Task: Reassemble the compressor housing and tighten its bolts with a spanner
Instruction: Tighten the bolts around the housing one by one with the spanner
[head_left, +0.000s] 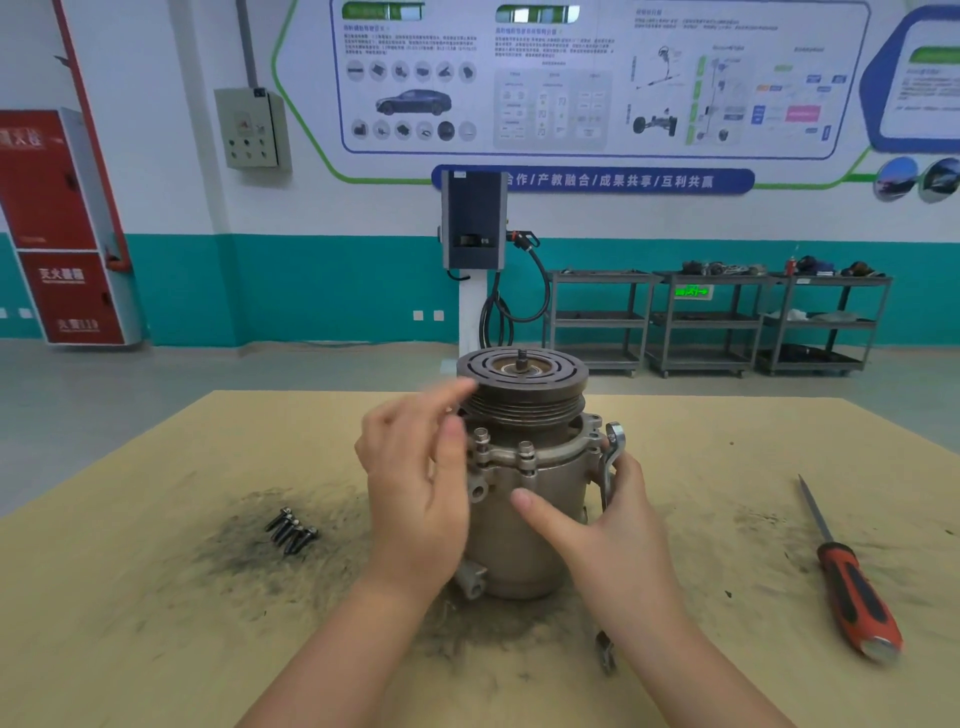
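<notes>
I have the compressor (524, 499) standing upright in the middle of the yellow-topped table (156, 597), long axis vertical, grooved pulley (524, 387) and threaded shaft end pointing up. My right hand (613, 540) grips a spanner (609, 462) against the housing's right side, thumb stretched across the body; the spanner stands nearly upright, its open end level with the flange. My left hand (415, 483) is open, fingers loosely extended beside the pulley and flange bolts (525, 456), holding nothing. I judge two bolts sit proud, not yet run down. To do this well I'd seat the jaw square on a bolt head, steady the housing, and tighten in a crisscross order. Spare bolts (292, 530) lie left; a screwdriver (852, 582) lies well right.
</notes>
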